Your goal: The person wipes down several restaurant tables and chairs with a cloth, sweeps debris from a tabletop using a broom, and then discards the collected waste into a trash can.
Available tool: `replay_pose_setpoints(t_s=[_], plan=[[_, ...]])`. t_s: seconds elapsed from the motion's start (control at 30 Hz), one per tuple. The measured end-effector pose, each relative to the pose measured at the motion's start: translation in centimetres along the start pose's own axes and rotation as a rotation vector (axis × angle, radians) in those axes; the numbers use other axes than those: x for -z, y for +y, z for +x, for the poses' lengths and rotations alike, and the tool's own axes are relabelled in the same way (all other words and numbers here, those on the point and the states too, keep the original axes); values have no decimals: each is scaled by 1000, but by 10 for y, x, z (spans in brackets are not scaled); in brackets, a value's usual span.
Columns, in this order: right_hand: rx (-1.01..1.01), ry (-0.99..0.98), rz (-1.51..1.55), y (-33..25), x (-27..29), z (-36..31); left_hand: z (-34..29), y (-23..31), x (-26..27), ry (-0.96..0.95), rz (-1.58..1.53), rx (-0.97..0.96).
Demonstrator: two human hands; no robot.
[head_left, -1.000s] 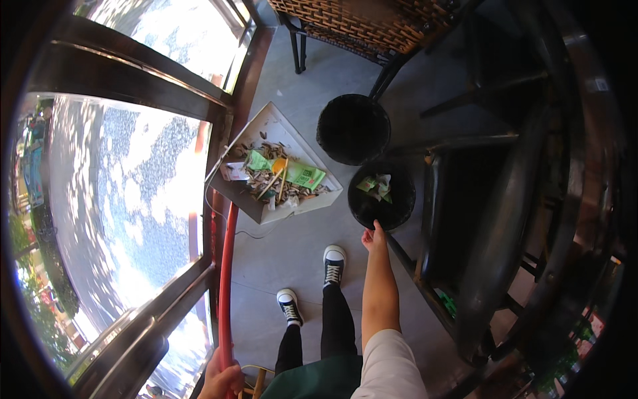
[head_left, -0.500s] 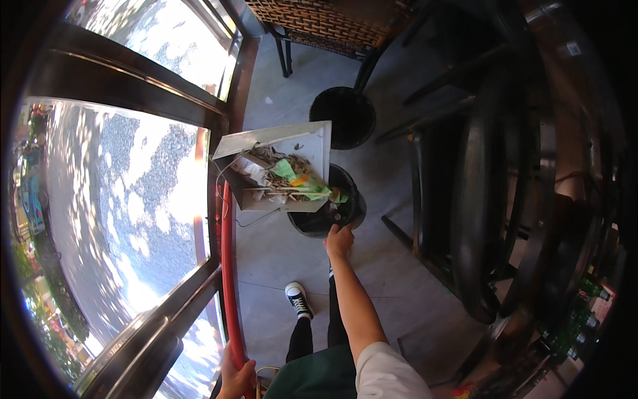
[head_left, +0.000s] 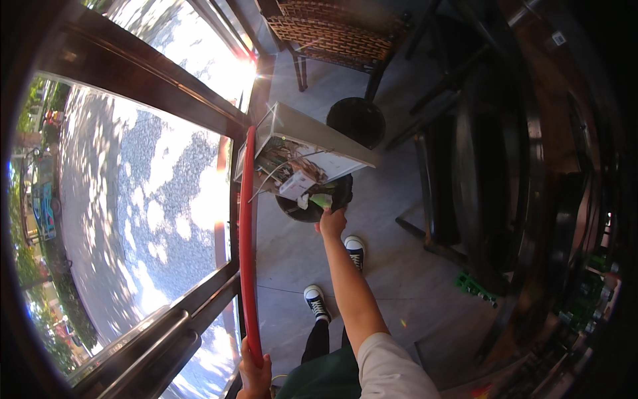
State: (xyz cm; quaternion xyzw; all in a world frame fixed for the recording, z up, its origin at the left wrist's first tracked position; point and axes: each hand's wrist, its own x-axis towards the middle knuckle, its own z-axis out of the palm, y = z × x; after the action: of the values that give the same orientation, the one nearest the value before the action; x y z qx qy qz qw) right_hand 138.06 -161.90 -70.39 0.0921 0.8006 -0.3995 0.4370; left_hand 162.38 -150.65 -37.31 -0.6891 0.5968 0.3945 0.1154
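My left hand (head_left: pixel 254 374) is closed round the lower end of a long red pole (head_left: pixel 248 266), the handle of a metal dustpan (head_left: pixel 312 130). The pan hangs tilted over a black trash bin (head_left: pixel 299 214). Dry leaves (head_left: pixel 284 159), a white paper scrap (head_left: pixel 297 185) and other litter lie in the pan or spill at its edge. A green scrap (head_left: pixel 321 200) shows at the bin's mouth. My right hand (head_left: pixel 332 223) is closed on the near rim of this bin; its fingertips are partly hidden.
A second black round bin (head_left: pixel 359 120) stands just beyond. Behind it is a woven chair (head_left: pixel 339 33). Dark chairs (head_left: pixel 438 193) crowd the right side, with a green crate (head_left: pixel 475 287) on the floor. Glass doors with dark frames (head_left: pixel 153 73) run along the left.
The dustpan has turned and tipped further, and its litter has slid toward the bin. My right hand stays at the bin's rim. One foot has come into view beside my right forearm.
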Motion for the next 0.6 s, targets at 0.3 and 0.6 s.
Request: replay_pose_setpoints(t_s=[0.3, 0.6], plan=[[93, 29, 15, -2, 13, -1, -1, -23, -14, 210, 82, -276], [40, -10, 50, 16, 33, 27, -4, -20, -21, 285, 101, -350]])
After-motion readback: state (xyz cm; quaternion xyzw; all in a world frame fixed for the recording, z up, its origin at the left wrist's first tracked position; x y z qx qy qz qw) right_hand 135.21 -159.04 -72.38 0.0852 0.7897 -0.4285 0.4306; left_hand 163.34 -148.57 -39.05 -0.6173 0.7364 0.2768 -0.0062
